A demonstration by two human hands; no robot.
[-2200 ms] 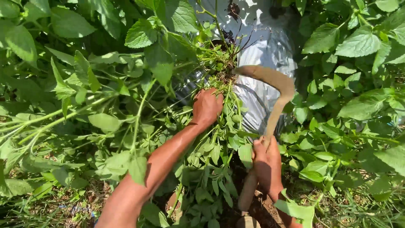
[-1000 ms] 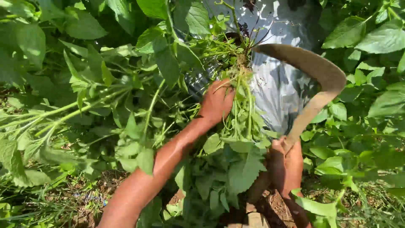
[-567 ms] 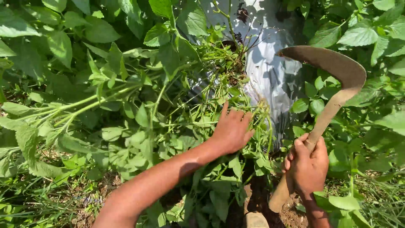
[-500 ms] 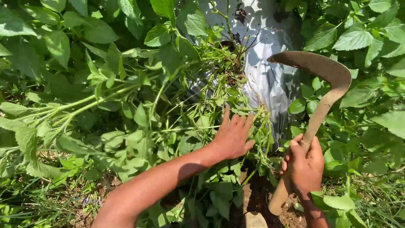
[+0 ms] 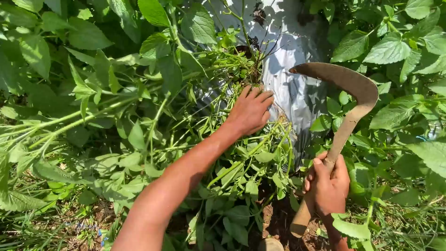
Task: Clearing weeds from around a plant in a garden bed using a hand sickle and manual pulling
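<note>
Green weed stems (image 5: 241, 153) lie under the left hand (image 5: 251, 111), fingers spread, not yet closed, beside the silver plastic sheet (image 5: 297, 88); gather them tight first. Right hand (image 5: 327, 186) grips the sickle (image 5: 346, 93), raised clear

A silver plastic sheet (image 5: 297, 88) covers the ground in the upper middle, with dark soil spots on it. Large broad green leaves (image 5: 395, 46) stand on the right. Brown soil (image 5: 278, 218) shows below, and thin grass (image 5: 42, 227) grows at lower left.
</note>
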